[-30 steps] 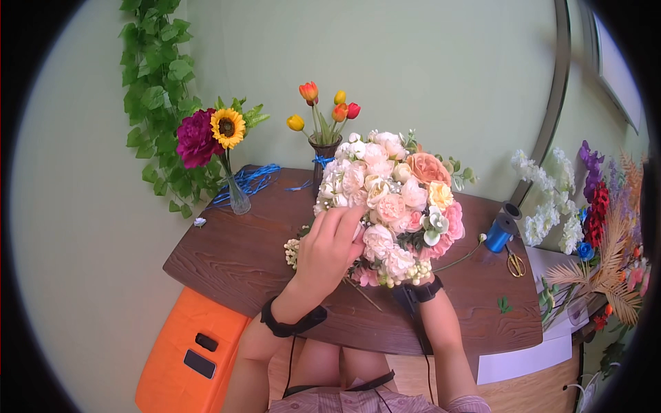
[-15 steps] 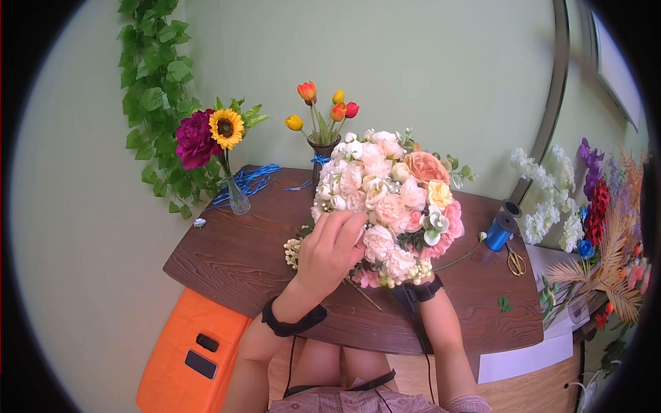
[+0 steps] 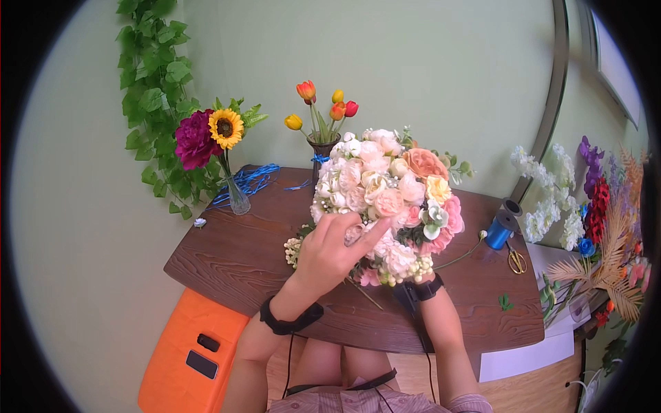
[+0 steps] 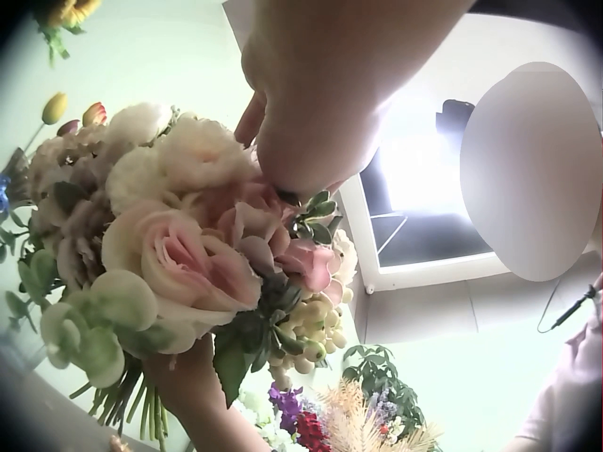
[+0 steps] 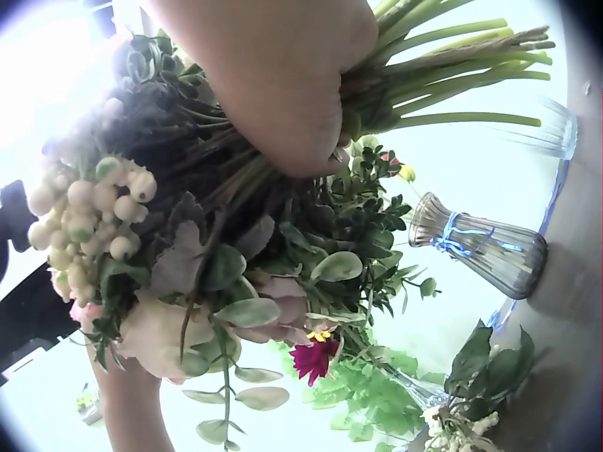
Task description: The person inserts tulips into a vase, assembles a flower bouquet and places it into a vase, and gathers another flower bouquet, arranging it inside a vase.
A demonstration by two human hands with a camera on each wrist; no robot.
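Observation:
A large bouquet [image 3: 375, 186] of pale, peach and pink flowers stands tilted over the table. My right hand [image 5: 292, 85] grips its green stems [image 5: 471, 80] from below; flowers hide most of that hand in the head view. On the near left side of the flowers lies my left hand [image 3: 330, 251], its fingers spread among the blooms and one finger stretched out over a pale flower. The left wrist view shows that hand [image 4: 311, 141] against the top of the bouquet, a pink-edged rose [image 4: 184, 264] facing the camera.
On the table [image 3: 227, 255] stand a ribbed vase of tulips [image 3: 322, 151] and a glass vase [image 3: 238, 198] with a sunflower, near blue ribbon strips [image 3: 251, 182]. Ribbon spools [image 3: 501, 230] and scissors [image 3: 516, 260] lie at right. A berry sprig [image 3: 292, 253] sits left of the bouquet.
The left hand's fingers have loosened from the bloom they were closed at, and one finger now stretches out to the right. The right hand and bouquet have barely moved.

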